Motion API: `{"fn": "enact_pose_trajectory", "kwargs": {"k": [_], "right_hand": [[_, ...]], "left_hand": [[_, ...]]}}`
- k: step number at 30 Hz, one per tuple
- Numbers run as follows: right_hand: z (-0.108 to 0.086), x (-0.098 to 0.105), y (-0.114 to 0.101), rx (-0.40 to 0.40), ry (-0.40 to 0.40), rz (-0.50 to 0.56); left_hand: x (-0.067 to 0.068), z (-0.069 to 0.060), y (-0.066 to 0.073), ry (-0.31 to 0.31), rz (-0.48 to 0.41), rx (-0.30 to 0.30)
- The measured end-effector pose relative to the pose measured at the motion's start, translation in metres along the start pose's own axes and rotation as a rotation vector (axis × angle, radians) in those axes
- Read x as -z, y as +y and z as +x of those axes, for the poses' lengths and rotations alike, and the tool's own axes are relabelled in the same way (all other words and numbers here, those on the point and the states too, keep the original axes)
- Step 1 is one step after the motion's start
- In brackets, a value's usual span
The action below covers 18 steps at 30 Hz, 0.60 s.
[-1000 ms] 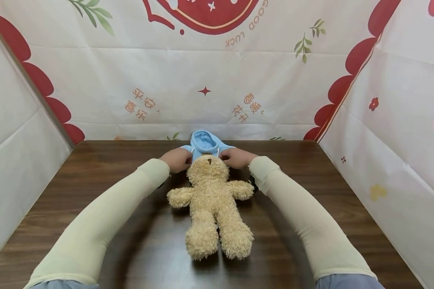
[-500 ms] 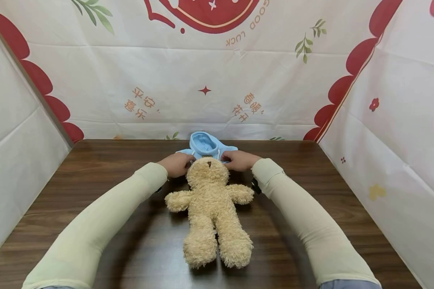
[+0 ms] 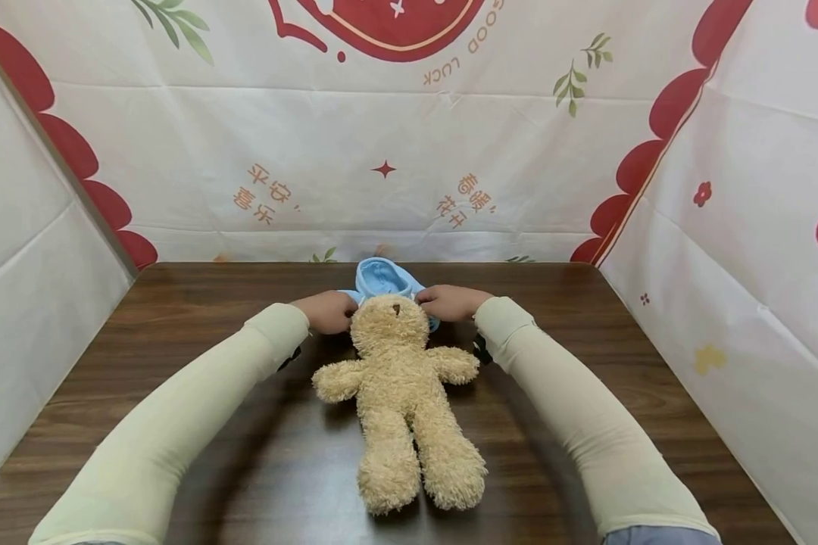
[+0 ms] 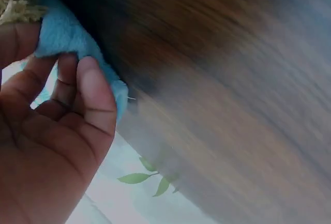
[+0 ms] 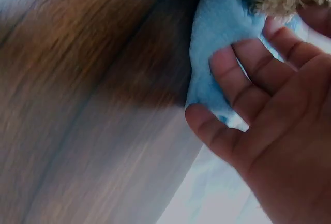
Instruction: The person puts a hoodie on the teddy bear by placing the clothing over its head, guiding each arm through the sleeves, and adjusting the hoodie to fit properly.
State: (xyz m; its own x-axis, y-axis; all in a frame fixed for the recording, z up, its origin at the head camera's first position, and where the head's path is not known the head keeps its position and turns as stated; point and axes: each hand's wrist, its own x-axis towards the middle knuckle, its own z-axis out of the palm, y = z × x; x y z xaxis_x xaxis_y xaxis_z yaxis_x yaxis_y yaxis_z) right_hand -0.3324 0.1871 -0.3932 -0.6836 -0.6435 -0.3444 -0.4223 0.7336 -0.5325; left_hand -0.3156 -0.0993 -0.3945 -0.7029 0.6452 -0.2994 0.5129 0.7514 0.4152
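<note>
A tan plush teddy bear (image 3: 398,371) lies on its back on the table, head toward the far edge. Around the top of its head bunches a small light-blue hoodie (image 3: 379,277), its hood opening facing up. My left hand (image 3: 326,311) is beside the head on the left, its curled fingers gripping the blue cloth (image 4: 64,32) in the left wrist view. On the other side, my right hand (image 3: 452,303) pinches the hoodie near the bear's cheek. In the right wrist view several of its fingers rest loosely along the cloth (image 5: 217,32). Much of the hoodie is hidden behind the head.
The dark wooden table (image 3: 198,318) ends close behind the hoodie. A white printed cloth backdrop (image 3: 382,121) rises at the far edge, with white side panels (image 3: 743,250) to left and right.
The bear has slid slightly toward me, and its feet have swung a little to the right. The hood has sunk lower behind the head. My left hand has shifted slightly left.
</note>
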Motion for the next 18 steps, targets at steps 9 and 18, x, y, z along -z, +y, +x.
{"fn": "enact_pose_trajectory", "kwargs": {"k": [9, 18], "right_hand": [[-0.011, 0.003, -0.008, -0.008, -0.001, 0.154], [-0.011, 0.003, -0.002, 0.007, 0.036, 0.237]], "left_hand": [[0.008, -0.009, 0.004, 0.008, -0.234, 0.05], [0.014, -0.014, 0.009, -0.061, -0.431, 0.078]]}}
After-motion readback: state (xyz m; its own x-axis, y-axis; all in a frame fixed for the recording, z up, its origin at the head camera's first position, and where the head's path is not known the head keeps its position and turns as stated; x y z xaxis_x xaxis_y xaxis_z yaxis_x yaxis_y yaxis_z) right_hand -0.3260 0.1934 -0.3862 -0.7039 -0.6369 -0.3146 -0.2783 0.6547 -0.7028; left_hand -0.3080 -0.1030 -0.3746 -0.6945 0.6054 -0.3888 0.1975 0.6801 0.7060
